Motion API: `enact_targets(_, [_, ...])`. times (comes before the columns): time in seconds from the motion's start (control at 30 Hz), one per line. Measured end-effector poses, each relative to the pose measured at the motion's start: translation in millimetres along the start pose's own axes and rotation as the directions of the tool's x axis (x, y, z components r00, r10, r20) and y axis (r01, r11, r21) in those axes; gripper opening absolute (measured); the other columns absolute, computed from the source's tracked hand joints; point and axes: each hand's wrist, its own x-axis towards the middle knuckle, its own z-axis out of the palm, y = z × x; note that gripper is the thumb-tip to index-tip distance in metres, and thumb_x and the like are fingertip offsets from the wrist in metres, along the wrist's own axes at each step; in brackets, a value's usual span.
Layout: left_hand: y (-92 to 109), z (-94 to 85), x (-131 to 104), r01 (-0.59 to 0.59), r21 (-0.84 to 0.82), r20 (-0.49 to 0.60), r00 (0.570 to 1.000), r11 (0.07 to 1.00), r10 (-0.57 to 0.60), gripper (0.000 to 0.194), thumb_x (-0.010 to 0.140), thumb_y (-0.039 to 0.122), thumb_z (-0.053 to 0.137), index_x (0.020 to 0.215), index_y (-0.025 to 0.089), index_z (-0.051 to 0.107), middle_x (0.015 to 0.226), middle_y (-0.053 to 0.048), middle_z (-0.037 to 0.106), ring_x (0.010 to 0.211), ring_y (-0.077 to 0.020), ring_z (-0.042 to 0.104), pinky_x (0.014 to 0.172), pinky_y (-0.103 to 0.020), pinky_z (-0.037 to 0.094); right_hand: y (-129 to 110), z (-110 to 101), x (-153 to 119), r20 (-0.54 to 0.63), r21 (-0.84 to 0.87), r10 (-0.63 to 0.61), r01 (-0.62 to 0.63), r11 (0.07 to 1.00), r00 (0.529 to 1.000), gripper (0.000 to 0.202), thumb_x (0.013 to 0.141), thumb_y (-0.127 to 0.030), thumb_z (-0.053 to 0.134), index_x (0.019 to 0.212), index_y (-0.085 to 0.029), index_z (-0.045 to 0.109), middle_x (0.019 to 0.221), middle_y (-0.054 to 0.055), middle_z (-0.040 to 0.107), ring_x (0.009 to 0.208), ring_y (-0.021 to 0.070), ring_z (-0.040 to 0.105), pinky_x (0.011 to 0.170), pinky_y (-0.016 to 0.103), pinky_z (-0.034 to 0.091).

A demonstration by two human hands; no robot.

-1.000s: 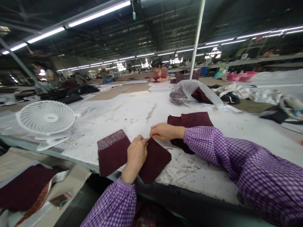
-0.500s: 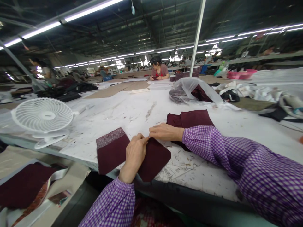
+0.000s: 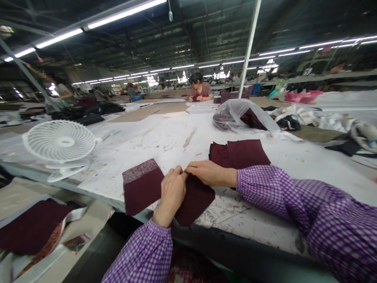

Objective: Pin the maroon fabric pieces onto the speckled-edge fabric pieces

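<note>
My left hand (image 3: 172, 192) is closed on the upper left edge of a dark maroon fabric piece (image 3: 194, 202) at the table's near edge. The fingertips of my right hand (image 3: 206, 172) pinch the top corner of the same piece, touching my left fingers. Left of my left hand lies another maroon piece (image 3: 143, 192) with a speckled grey-pink band along its top. Beyond my right wrist rests a stack of maroon pieces (image 3: 246, 152), partly hidden by my hand and sleeve.
A white fan (image 3: 63, 143) stands on the white-covered table (image 3: 147, 137) at left. A clear plastic bag (image 3: 231, 114) with maroon cloth lies behind the stack. Cloth scraps and a pink basin (image 3: 303, 96) are at right. A person (image 3: 202, 89) sits across, holding maroon cloth.
My right hand has shifted slightly down and tilts more toward the fabric corner, still touching my left fingers. The whole view has drifted a little. The person across has lowered their head.
</note>
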Motion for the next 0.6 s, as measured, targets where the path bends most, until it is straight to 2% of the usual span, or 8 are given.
enact_targets(0.17, [0,-0.5,-1,-0.013,-0.016,-0.001,1.000,1.000,0.013,0.033,0.094,0.019,0.035,0.100,0.023,0.067,0.095,-0.005,0.059,0.087,-0.0205,0.052,0.073,-0.031,0.041,4,4,-2,0.004,0.014,0.049,-0.049,0.999,0.999,0.033,0.084,-0.003,0.042,0.111,-0.013,0.057,0.103,0.011,0.060,0.088,0.0179,0.059,0.074,0.028,0.045])
enact_targets(0.27, [-1,0.9,-2,-0.016,-0.040,-0.010,1.000,0.999,0.015,0.034,0.093,0.018,0.035,0.100,0.024,0.068,0.096,-0.005,0.059,0.087,-0.0207,0.052,0.073,-0.031,0.041,13,-1,0,0.005,-0.018,0.132,-0.132,0.991,0.991,0.034,0.082,-0.002,0.044,0.111,-0.013,0.057,0.100,0.010,0.062,0.087,0.0186,0.060,0.073,0.029,0.045])
enact_targets(0.33, [0,2.1,-2,-0.014,-0.044,-0.018,1.000,0.999,0.013,0.034,0.093,0.019,0.035,0.099,0.024,0.068,0.095,-0.005,0.059,0.087,-0.0209,0.052,0.072,-0.031,0.040,16,-4,1,-0.034,-0.015,0.174,-0.175,0.985,0.984,0.036,0.081,0.000,0.044,0.112,-0.012,0.057,0.101,0.011,0.062,0.088,0.0183,0.060,0.074,0.029,0.045])
enact_targets(0.43, [1,2.2,-1,-0.021,-0.028,-0.028,0.999,0.999,0.021,0.034,0.093,0.017,0.036,0.103,0.024,0.067,0.096,-0.005,0.060,0.087,-0.0214,0.052,0.073,-0.031,0.040,12,-3,0,-0.077,0.057,0.101,-0.097,0.994,0.992,0.036,0.082,-0.002,0.043,0.114,-0.013,0.056,0.105,0.011,0.061,0.090,0.0169,0.059,0.077,0.028,0.046])
enact_targets(0.5, [0,0.1,-2,-0.027,-0.028,-0.033,0.999,0.999,0.026,0.034,0.092,0.016,0.037,0.104,0.024,0.067,0.096,-0.005,0.061,0.087,-0.0214,0.052,0.073,-0.032,0.040,6,1,-1,-0.053,0.077,0.057,-0.053,0.996,0.997,0.033,0.083,-0.003,0.043,0.111,-0.013,0.058,0.103,0.011,0.061,0.087,0.0168,0.059,0.076,0.028,0.046])
enact_targets(0.6, [-7,-5.4,-8,0.005,-0.063,-0.049,0.999,0.998,-0.008,0.031,0.092,0.019,0.040,0.098,0.025,0.070,0.089,-0.004,0.063,0.086,-0.0216,0.053,0.072,-0.032,0.040,1,4,-4,-0.021,0.091,0.058,-0.056,0.994,0.998,0.033,0.083,-0.002,0.042,0.108,-0.013,0.060,0.102,0.010,0.061,0.087,0.0169,0.059,0.076,0.028,0.047])
